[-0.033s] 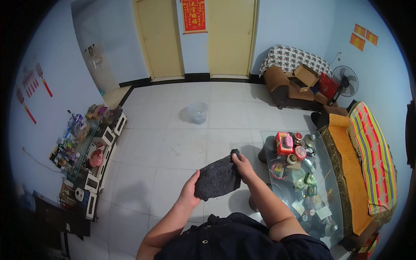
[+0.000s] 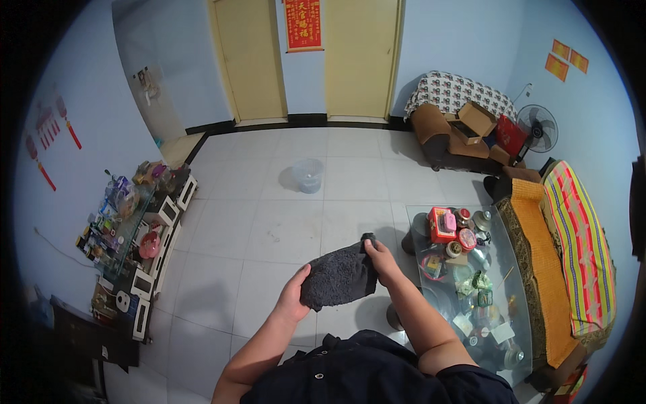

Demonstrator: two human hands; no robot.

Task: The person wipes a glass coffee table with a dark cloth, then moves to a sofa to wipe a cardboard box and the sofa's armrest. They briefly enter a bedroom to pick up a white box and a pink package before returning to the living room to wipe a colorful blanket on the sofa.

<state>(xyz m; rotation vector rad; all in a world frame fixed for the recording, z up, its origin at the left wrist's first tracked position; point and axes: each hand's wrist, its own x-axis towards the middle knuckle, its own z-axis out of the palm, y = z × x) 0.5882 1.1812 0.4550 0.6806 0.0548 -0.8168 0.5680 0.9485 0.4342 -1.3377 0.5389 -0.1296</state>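
L hand & R hand, both part-closed, grip opp. ends of a dark-grey, shaggy fabric piece, thumbs on top, prob. to keep it spread; it's above the pale tiled floor, left of clear glass-topped desk.

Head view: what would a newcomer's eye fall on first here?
Probably the dark grey, rough-textured cloth near the centre, stretched between the left hand and the right hand. Next, likely the brightly striped cover at the right, and the red hanging scroll at top centre, between two yellowish doors.
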